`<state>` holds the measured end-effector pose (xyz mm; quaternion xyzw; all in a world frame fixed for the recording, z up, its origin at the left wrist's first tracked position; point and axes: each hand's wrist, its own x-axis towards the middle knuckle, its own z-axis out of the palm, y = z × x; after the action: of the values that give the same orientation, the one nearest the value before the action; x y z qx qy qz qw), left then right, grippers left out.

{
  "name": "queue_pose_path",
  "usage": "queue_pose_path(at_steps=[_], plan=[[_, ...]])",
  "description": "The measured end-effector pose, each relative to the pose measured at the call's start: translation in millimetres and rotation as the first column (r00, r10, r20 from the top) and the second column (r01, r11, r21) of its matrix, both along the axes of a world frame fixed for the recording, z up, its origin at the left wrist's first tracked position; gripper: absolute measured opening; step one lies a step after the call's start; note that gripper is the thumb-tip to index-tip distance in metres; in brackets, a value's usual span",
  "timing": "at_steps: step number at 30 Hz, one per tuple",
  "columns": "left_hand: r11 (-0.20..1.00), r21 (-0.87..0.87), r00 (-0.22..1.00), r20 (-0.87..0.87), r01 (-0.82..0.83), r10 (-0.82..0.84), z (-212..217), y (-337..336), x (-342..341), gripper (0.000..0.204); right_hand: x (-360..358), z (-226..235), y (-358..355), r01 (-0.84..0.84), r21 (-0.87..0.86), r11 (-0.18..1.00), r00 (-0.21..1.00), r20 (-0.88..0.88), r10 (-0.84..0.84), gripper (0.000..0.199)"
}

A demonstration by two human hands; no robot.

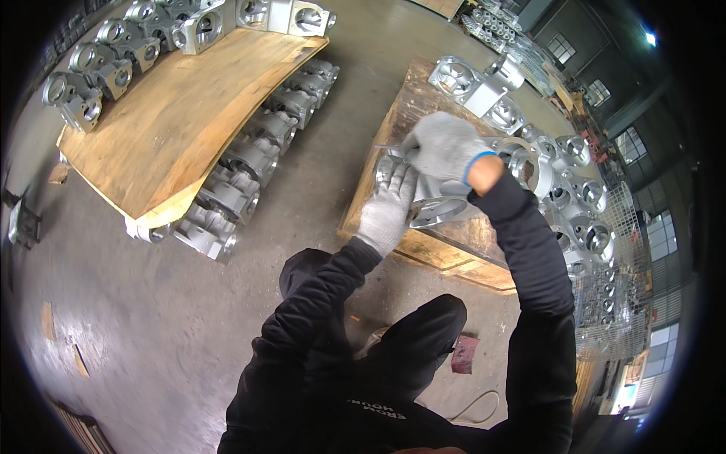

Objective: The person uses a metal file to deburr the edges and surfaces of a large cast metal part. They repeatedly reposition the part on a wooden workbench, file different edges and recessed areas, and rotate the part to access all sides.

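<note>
On a wooden board over concrete floor, left hand steadies a metal casting; right hand grip closed on it.

Factory shop floor; cast metal housings on wood pallets; concrete floor.

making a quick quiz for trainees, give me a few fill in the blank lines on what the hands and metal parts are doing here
1. Both hands wear grey knit ____.
2. The left hand rests on a silver metal casting that sits on a ____ board.
3. The right hand holds a thin metal tool above that casting, its sleeve coloured ____.
4. More castings stand in a row on the floor beside another wooden board, to the person's ____.

Missing words: gloves; wooden; black; left
</note>
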<state>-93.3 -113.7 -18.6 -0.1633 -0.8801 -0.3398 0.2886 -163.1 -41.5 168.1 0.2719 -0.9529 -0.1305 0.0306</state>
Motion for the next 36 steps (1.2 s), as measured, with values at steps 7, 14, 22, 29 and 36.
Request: queue_pose_path(at_steps=[7, 14, 22, 29, 36], plan=[[1.0, -0.023, 0.999, 0.037, 0.005, -0.005, -5.4, 0.6, -3.0, 0.083, -13.6, -5.0, 0.6, -0.091, -0.113, 0.989, 0.99, 0.101, 0.103, 0.026], [0.963, 0.268, 0.999, 0.018, -0.042, 0.038, -12.0, 8.3, 12.7, 0.087, -14.1, -3.3, 16.1, -0.115, -0.116, 0.987, 0.966, 0.218, 0.138, 0.035], [0.94, 0.291, 0.927, 0.372, -0.176, 0.058, -41.5, 19.4, 15.0, 0.079, 5.3, 37.8, 54.6, -0.034, -0.047, 0.998, 0.922, 0.384, 0.05, 0.051], [0.923, 0.352, 0.938, 0.347, -0.155, 0.025, -39.1, -8.3, -44.0, 0.058, -27.2, 53.2, 45.3, -0.01, -0.037, 0.999, 0.914, 0.404, 0.024, 0.044], [0.906, 0.391, 0.932, 0.362, -0.161, 0.009, -39.2, -11.5, -45.7, 0.047, -61.9, 36.5, 9.3, -0.101, 0.026, 0.995, 0.916, 0.391, 0.083, 0.04]])
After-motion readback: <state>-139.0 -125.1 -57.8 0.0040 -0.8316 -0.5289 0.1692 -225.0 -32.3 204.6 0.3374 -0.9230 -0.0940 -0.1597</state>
